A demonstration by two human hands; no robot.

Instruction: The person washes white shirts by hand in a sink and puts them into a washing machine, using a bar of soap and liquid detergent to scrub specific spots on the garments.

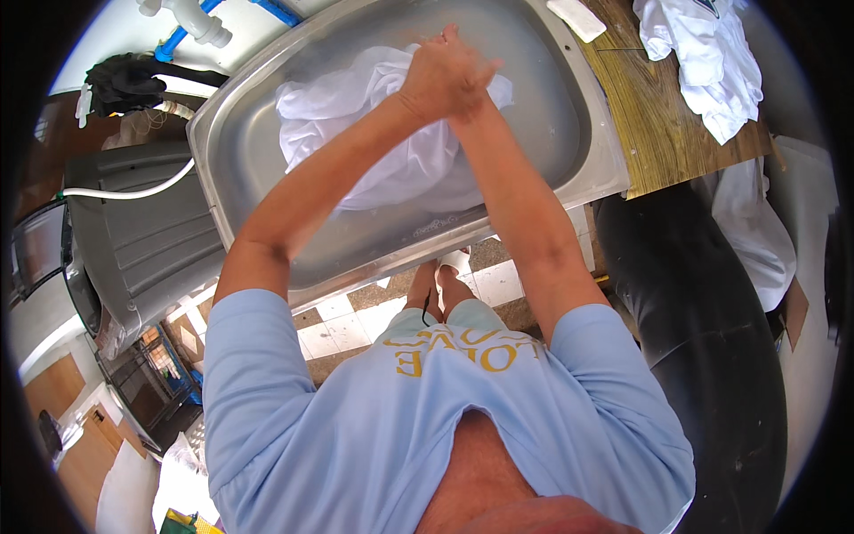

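Cloth [418, 160] | white, rumpled, bunched | in grey sink [556, 116] | hands [449, 80] pressed together, grip unclear

We see plain white bunched cloth [416, 162] against a silver-grey metal sink [551, 116], and a flat brown board [639, 107] streaked with darker wood grain. The short-sleeved fabric shirt [374, 436] is pale blue (its lettering [498, 359], we note, is gold); the long, curved, smooth object [712, 347] is black.

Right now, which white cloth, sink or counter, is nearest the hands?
The cloth in the sink, under both hands; the counter cloth lies apart, farther right.
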